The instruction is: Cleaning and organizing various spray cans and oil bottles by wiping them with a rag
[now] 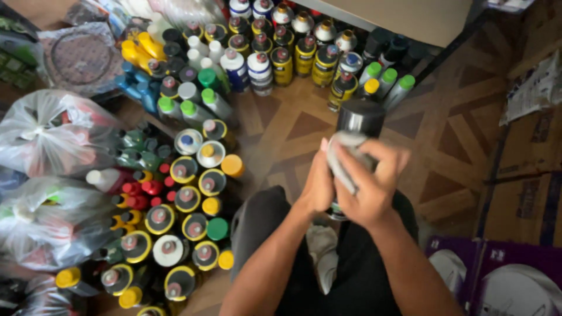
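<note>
both hands met just above the lap. the left hand (318, 186) wrapped its grip round a black spray can (358, 126), held upright; the right hand (372, 187) pressed a grey cloth (342, 158) against the can's side. beyond, rows of spray cans (193, 193) stood on the wooden floor (451, 129), with plastic bags (50, 131) at the left.
</note>
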